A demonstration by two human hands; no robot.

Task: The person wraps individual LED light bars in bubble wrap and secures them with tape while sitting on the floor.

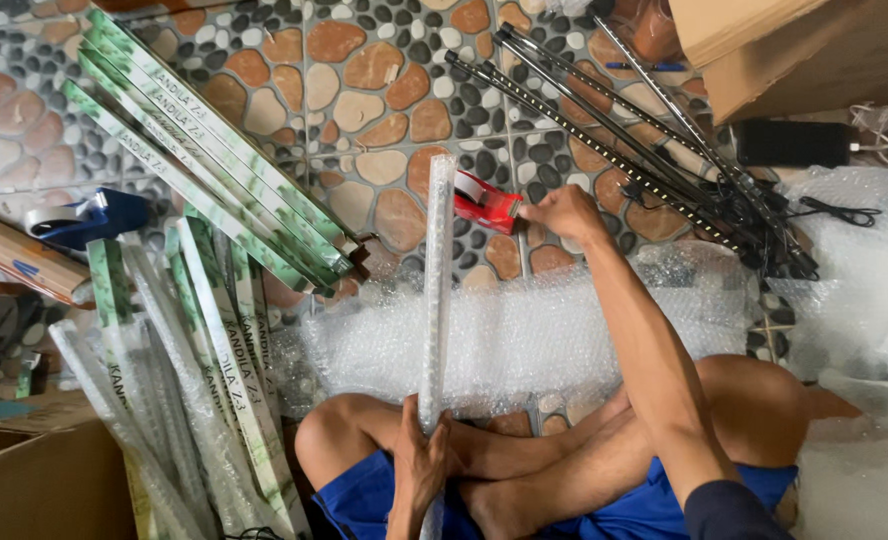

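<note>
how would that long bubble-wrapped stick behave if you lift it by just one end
Probably stiff: the long bubble-wrapped stick runs straight from the left hand out past the red tape dispenser under the right hand, with no sag. It is likely light, gripped at one end only. Its plastic wrap may feel slippery, and laid flat it could roll.

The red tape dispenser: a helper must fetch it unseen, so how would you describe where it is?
Start at the sheet of bubble wrap spread on the pebble-patterned floor. Just beyond its far edge, beside the tip of the long wrapped tube, lies the red tape dispenser under the right hand. It is red; the other dispenser, far left, is blue.
</note>
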